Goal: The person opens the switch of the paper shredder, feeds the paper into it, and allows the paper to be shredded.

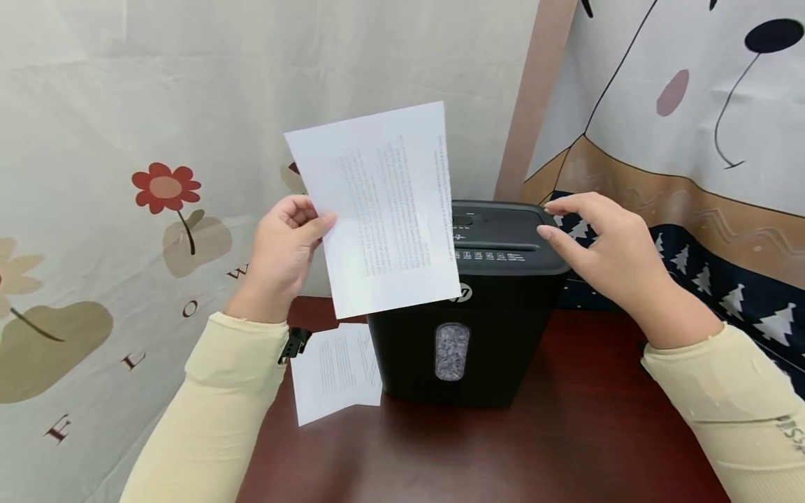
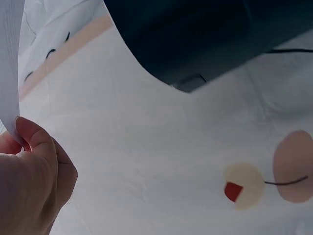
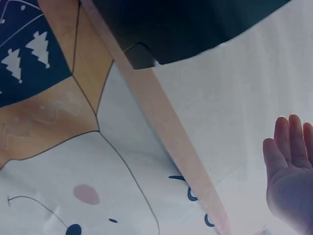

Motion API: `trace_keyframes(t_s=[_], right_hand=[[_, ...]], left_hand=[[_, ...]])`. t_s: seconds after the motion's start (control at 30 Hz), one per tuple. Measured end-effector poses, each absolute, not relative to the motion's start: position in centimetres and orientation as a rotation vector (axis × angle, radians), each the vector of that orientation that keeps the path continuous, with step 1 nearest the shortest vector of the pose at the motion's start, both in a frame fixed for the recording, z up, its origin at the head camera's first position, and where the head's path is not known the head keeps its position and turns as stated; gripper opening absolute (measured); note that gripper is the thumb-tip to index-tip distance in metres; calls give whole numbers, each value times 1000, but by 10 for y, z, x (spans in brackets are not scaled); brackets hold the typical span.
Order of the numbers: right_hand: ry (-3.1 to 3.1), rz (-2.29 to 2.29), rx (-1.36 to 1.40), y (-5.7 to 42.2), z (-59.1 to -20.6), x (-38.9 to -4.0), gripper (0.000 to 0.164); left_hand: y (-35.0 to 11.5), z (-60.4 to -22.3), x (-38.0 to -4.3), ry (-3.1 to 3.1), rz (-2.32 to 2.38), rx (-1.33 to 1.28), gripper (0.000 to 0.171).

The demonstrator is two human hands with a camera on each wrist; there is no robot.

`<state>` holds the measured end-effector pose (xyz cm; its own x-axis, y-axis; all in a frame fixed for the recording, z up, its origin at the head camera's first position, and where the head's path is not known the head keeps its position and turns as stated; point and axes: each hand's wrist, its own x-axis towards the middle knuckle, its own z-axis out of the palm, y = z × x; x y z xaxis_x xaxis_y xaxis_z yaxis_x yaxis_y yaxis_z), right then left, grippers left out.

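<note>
My left hand (image 1: 281, 244) pinches the left edge of a printed sheet of paper (image 1: 390, 209), thumb in front and fingers behind. The sheet is held up, slightly tilted, in front of the left part of a black paper shredder (image 1: 478, 335). In the left wrist view the same hand (image 2: 36, 171) grips the edge of the paper (image 2: 9, 63). My right hand (image 1: 606, 244) holds nothing. Its thumb and fingers are spread apart beside the right end of the shredder's top, and whether they touch it I cannot tell. The right wrist view shows this hand (image 3: 293, 181) with its fingers extended.
The shredder stands on a dark red table (image 1: 440, 454); its small window (image 1: 451, 351) shows shredded paper inside. More printed sheets (image 1: 336, 370) lie to its left. A pale printed curtain (image 1: 189, 91) hangs behind, and one with a bear pattern (image 1: 679, 140) at the right.
</note>
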<state>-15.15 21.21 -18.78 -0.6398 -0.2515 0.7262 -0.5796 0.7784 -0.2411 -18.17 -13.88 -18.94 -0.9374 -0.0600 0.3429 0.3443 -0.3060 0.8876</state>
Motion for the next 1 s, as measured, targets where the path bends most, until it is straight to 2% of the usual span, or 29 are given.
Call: trace_keyframes(t_s=[0.5,0.7,1.0], right_hand=[[-2529,996,543,188,-166,-168,47],[-2600,1123,491,183,-158,-174,45],[-2555,1403,511,185,-152,-180,31]], left_hand=[[-103,-174,-190,-1857,-2176,-365,15],[-93,-169,-193,-1939,-2118,-378,14],[-85,-162,-199,-1985,-2059,-378,14]])
